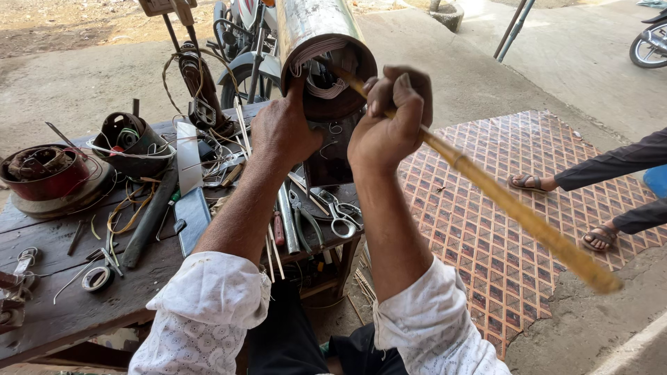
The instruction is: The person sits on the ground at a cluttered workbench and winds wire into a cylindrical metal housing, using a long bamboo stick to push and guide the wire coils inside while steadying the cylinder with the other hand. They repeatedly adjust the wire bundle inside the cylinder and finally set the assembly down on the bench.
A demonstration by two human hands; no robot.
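A long steel motor cylinder (313, 28) stands tilted on the workbench, its open end facing me with copper winding wires inside. My left hand (281, 128) presses against the rim of that open end. My right hand (389, 118) is closed around a long yellowish bamboo stick (514, 208). The stick's far tip goes into the cylinder's mouth among the windings; its near end runs down to the right, blurred.
The dark wooden workbench (69, 305) carries a red round motor housing (45, 173), scissors (340, 215), pliers, a tape roll (96, 278) and loose wires. A patterned mat (486, 229) lies right, with another person's sandalled feet (531, 182). A motorcycle (243, 42) stands behind.
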